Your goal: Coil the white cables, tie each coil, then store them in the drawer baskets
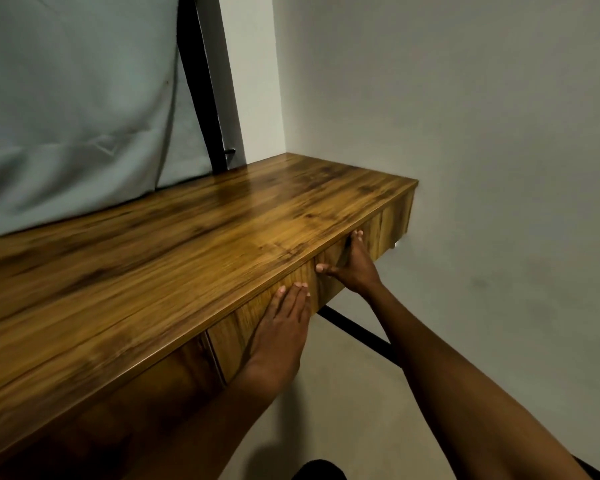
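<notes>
A wooden desk (160, 265) runs from the lower left to the room's corner, with a shut drawer front (326, 289) under its right end. My left hand (281, 337) lies flat against that drawer front, fingers together and pointing up to the desk's edge. My right hand (352, 268) presses on the same front further right, thumb spread to the left. Neither hand holds anything. No white cables or baskets are visible.
A second drawer front (174, 382) sits to the left, in shadow. Grey fabric (73, 105) hangs behind the desk beside a black slanted frame bar (205, 98). A wall (465, 133) closes off the right side. A black brace (357, 330) runs under the desk.
</notes>
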